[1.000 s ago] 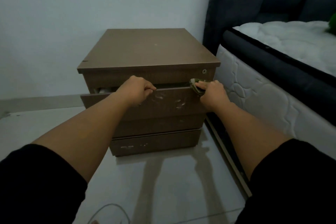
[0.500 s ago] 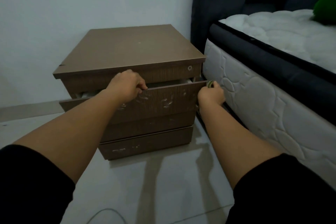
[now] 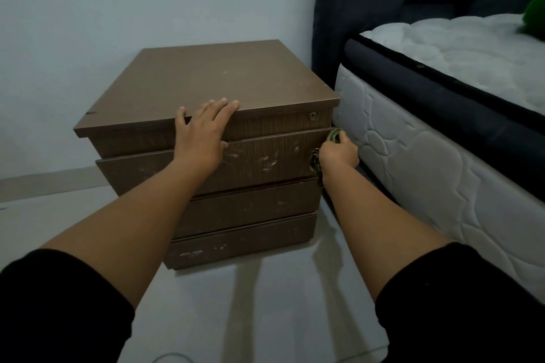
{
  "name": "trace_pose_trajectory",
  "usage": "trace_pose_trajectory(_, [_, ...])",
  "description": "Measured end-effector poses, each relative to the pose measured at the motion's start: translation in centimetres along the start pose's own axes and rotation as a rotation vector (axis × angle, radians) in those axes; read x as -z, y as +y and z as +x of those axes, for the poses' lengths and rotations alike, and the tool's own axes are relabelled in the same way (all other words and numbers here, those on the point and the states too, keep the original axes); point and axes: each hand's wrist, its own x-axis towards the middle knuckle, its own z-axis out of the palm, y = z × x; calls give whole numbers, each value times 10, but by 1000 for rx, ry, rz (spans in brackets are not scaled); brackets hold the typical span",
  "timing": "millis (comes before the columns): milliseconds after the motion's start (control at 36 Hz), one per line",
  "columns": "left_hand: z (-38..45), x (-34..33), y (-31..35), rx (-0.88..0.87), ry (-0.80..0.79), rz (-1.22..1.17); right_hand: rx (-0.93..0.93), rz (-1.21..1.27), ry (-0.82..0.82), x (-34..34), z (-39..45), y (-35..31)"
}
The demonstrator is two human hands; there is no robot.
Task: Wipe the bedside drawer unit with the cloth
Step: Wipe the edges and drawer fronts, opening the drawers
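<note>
Two bare hands on brown wooden three-drawer bedside unit [image 3: 224, 79], which stands on pale floor just beside white quilted mattress [image 3: 427, 162]. Left hand [image 3: 203, 135] flat, fingers spread over top front edge. Right hand [image 3: 339, 153] clenched around green patterned cloth [image 3: 315, 160] at top drawer's right edge.

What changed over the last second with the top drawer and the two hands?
The top drawer went from slightly open to closed. The left hand left its top edge and now lies flat on the unit's front edge. The right hand still grips the cloth at the drawer's right end.
</note>
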Motion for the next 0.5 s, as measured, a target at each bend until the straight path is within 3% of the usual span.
trace_pose_trajectory(250, [4, -9, -12, -78, 71, -9, 33, 79, 119, -16, 7, 7])
trace_pose_trajectory(389, [8, -2, -26, -154, 23, -31, 57, 45, 145, -26, 7, 9])
trace_pose_trajectory(500, [6, 7, -33, -116, 9, -90, 60, 28, 173, -32, 4, 8])
